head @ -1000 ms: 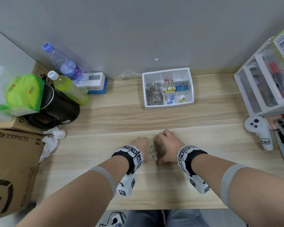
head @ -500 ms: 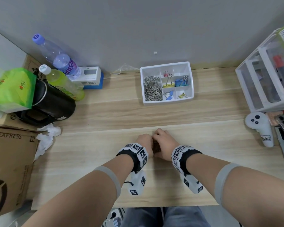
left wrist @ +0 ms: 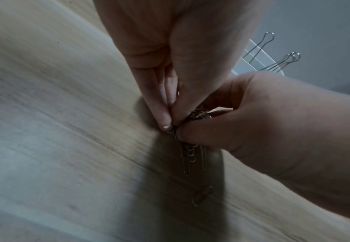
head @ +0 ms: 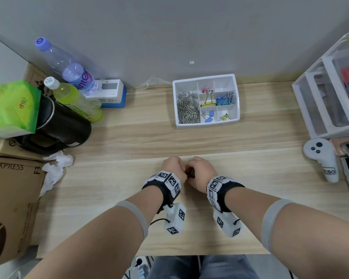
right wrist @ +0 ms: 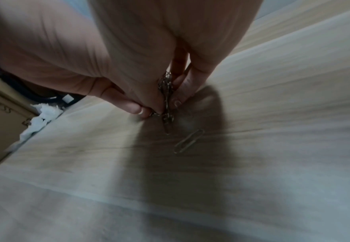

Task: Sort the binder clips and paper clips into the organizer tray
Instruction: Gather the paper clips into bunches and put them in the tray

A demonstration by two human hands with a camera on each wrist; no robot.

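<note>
Head view puts both hands together at lower centre of the frame, over the wooden desk (head: 113,190). The left hand (head: 172,168) and the right hand (head: 199,170) are cupped against each other, fingers curled inward, squeezing a bunch of paper clips (head: 190,173) between them; only a dark sliver of the bunch shows in the gap between the thumbs. From the left wrist view the fingertips (left wrist: 165,121) of that hand press the bunch against the other hand's fingers, and several clips hang down out of the grip toward the desk. One loose paper clip (right wrist: 188,141) lies flat on the wood in the hands' shadow, just beside the hanging clips and touching neither hand.

Up the frame from the hands, near the wall, sits the white organizer tray (head: 238,109). Its long left compartment holds a heap of silver paper clips (head: 188,109); the smaller compartments to the right hold binder clips (head: 216,101) in pink, yellow and blue.

At left of the frame stand a black kettle (head: 63,125), two bottles (head: 73,77) and a cardboard box (head: 10,198), with crumpled tissue (head: 54,166) by the box. At right are clear plastic drawers (head: 326,101) and a white controller (head: 322,158).
</note>
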